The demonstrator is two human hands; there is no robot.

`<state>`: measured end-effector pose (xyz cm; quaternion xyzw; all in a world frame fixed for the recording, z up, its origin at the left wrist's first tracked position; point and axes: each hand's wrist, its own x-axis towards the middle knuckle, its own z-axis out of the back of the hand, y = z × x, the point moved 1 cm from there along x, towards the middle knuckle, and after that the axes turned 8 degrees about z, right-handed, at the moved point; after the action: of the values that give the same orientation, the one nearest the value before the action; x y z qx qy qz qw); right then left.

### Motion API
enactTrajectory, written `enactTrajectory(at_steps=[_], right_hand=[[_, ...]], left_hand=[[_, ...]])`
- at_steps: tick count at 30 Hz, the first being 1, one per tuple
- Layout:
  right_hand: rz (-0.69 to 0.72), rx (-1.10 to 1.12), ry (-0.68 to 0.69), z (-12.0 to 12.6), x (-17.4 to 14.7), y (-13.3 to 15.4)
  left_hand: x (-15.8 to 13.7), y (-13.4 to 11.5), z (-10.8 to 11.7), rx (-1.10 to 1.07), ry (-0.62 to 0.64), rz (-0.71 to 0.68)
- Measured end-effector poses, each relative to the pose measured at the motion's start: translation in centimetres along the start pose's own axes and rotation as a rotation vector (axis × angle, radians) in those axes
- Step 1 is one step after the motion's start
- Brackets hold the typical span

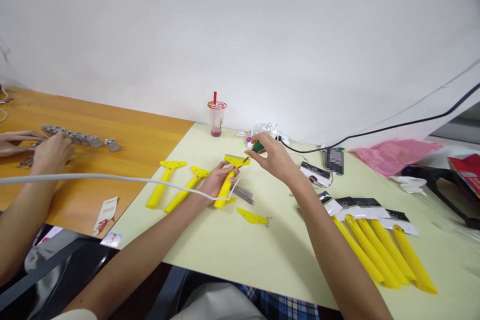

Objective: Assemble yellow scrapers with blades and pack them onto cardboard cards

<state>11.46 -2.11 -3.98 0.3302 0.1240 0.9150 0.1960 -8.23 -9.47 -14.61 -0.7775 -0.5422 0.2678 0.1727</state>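
My left hand (217, 180) is wrapped round the handle of a yellow scraper (225, 191), its wide head pointing away from me. My right hand (275, 157) grips a green-handled screwdriver (258, 147), whose shaft slants down to the scraper's head; whether the tip touches a screw is too small to tell. Left of my left hand lie two more yellow scrapers (163, 185). Below the held one are grey metal blades (243, 195) and a loose yellow cover plate (253, 217) with small hardware at its end.
Packaged yellow scrapers (375, 247) lie at right. A cup with a red straw (216, 120) stands by the wall. A white cable (112, 176) crosses over my left forearm. At left, another person's hands (54, 152) handle small metal parts. A pink bag (397, 155) is at far right.
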Motion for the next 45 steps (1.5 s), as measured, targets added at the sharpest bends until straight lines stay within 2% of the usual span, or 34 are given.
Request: enactTrajectory(at_steps=[7, 12, 17, 22, 26, 32, 37, 42, 45], right_hand=[[0.155, 0.159, 0.002, -0.5, -0.5, -0.2], [0.102, 0.063, -0.024, -0.4, -0.7, -0.6], [0.154, 0.188, -0.025, -0.2, -0.7, -0.4], [0.116, 0.106, -0.020, -0.5, -0.9, -0.3], [0.169, 0.173, 0.044, -0.3, -1.1, 0.4], [0.076, 0.068, 0.024, 0.0, -1.2, 0.5], [0.113, 0.138, 0.036, 0.1, -1.1, 0.5], [0.072, 0.018, 0.017, 0.1, -1.0, 0.7], [0.108, 0.078, 0.038, 0.2, -1.0, 0.6]], left_hand=[[0.3, -0.4, 0.3, 0.004, -0.100, -0.057], [0.3, -0.1, 0.0, 0.050, -0.118, -0.039], [0.2, -0.1, -0.1, 0.077, -0.126, -0.063], [0.1, -0.3, -0.2, 0.109, -0.115, -0.085], [0.2, -0.2, -0.1, 0.089, -0.137, -0.089], [0.2, 0.1, -0.1, 0.118, -0.096, -0.074], [0.1, 0.2, -0.1, 0.131, -0.110, -0.076], [0.1, 0.5, -0.1, 0.132, -0.089, -0.043], [0.3, 0.5, 0.3, 0.114, -0.092, -0.032]])
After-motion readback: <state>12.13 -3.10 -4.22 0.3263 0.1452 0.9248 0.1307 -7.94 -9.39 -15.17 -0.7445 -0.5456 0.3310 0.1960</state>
